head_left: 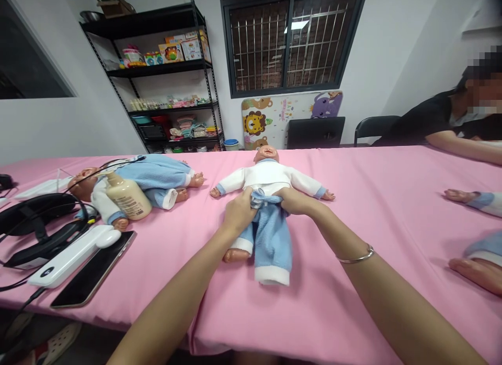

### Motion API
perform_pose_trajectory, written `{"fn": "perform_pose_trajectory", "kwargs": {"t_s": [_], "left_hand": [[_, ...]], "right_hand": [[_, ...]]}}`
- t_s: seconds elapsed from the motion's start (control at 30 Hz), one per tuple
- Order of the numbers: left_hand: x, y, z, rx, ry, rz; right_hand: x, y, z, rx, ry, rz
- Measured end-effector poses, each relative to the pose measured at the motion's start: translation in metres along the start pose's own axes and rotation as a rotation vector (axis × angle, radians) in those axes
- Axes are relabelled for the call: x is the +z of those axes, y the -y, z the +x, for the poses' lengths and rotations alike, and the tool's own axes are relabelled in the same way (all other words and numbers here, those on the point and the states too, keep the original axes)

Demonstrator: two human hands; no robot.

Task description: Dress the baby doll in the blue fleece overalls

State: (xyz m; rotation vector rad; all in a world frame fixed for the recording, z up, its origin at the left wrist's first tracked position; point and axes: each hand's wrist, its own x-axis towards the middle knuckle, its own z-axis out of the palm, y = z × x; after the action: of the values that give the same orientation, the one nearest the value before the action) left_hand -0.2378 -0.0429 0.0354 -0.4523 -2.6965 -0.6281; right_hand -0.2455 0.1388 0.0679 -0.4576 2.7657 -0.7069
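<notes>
Presently, doll (pixel 267 172) lies face up at frame centre on pink cloth (pixel 392 208); left hand (pixel 240 213) and right hand (pixel 297 202) each grip the waistband (pixel 265 199) of its blue trousers (pixel 273 244), one per side; one foot (pixel 236 255) shows at the hem; second doll (pixel 160 171), pump bottle (pixel 131 198) at left of frame; phone (pixel 94 271) lower left

The left hand (pixel 240 212) and right hand (pixel 297 201) grip, held near each other.
</notes>
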Motion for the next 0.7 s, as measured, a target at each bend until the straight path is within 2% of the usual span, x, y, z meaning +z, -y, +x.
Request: {"fn": "perform_pose_trajectory", "kwargs": {"t_s": [0.1,0.17,0.23,0.33,0.43,0.57,0.63,0.7], "left_hand": [[0.003,0.008,0.005,-0.032,-0.062,0.003],[0.005,0.017,0.009,0.031,-0.049,-0.133],[0.005,0.028,0.013,0.115,0.005,-0.313],[0.002,0.042,0.017,0.187,0.167,-0.442],[0.001,0.046,0.017,0.217,0.302,-0.39],[0.002,0.035,0.014,0.25,0.221,-0.27],[0.0,0.024,0.013,0.246,0.167,-0.148],[-0.006,0.01,0.013,0.249,0.178,0.016]], "right_hand": [[-0.003,-0.006,0.001,0.029,0.014,-0.101],[-0.007,-0.014,0.003,-0.002,0.039,-0.106],[-0.008,-0.023,0.007,0.015,0.046,-0.113],[-0.005,-0.028,0.012,0.118,-0.079,-0.217],[0.005,-0.023,0.017,0.165,-0.226,-0.284],[0.021,-0.023,0.023,0.121,-0.32,-0.244],[0.03,-0.031,0.025,0.092,-0.428,-0.114],[0.04,-0.043,0.025,0.054,-0.563,0.101]]}}
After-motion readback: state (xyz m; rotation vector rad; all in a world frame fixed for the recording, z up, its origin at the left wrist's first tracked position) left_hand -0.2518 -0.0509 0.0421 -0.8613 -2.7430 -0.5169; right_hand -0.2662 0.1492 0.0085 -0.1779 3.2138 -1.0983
